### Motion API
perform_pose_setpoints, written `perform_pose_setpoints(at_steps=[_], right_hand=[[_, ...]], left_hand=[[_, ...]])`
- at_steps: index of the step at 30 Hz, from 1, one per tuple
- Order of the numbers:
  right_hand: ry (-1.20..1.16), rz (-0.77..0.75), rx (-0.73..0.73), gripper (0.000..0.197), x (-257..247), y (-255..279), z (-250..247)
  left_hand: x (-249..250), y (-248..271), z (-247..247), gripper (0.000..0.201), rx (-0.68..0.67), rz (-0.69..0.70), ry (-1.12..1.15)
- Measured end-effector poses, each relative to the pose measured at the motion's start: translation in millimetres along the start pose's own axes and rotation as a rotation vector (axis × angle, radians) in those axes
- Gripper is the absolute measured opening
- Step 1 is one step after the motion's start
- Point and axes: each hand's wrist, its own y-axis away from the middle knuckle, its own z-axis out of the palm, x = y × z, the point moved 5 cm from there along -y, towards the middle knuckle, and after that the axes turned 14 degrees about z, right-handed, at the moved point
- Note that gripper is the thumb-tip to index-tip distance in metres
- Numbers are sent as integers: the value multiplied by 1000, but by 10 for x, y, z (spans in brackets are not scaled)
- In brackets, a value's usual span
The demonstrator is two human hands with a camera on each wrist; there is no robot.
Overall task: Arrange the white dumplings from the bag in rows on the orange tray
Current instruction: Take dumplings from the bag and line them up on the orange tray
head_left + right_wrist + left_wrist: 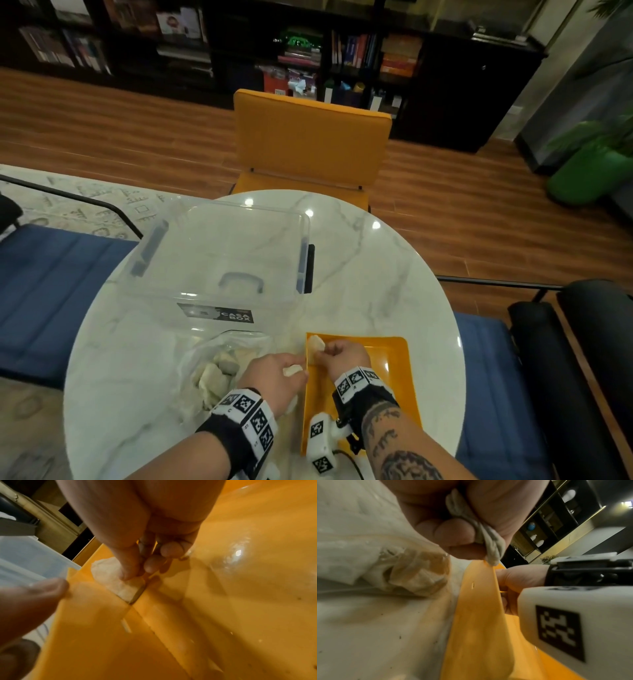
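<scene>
Head view: round marble table [376, 274]; orange tray [397, 370] at your right, clear bag [219, 366] of white dumplings at your left, empty clear storage box [219, 253] beyond the bag. Your right hand [342, 354] sits over the tray's far left corner, fingertips on the first dumpling [315, 344]; your left hand [274, 377] hovers at the tray's left rim, curled round a second dumpling [294, 370]. Left wrist view: shows what the head view hides, the pleated second dumpling [488, 539] pinched between thumb and fingers, its tip right at the tray rim [479, 588]; bag contents [418, 574] lie just beside. Right wrist view: only here can you see the contact, thumb and fingertips [126, 573] pressing the first dumpling [120, 585] against the tray's inner wall. To do this step well, I judge: seat it squarely in the corner, release lightly so it does not tip, then set the second just beside it, parallel, to start the row.
</scene>
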Motion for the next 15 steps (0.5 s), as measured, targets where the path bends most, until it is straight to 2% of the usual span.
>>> perform_pose_setpoints(at_steps=[5, 11, 15], right_hand=[[-27, 46, 65, 15, 12, -22, 17], [-28, 60, 60, 21, -27, -11, 12], [-20, 40, 60, 21, -6, 78, -63]], left_hand=[[-14, 17, -3, 34, -1, -7, 20], [17, 45, -29, 31, 0, -15, 77], [-29, 22, -73, 22, 93, -27, 153]])
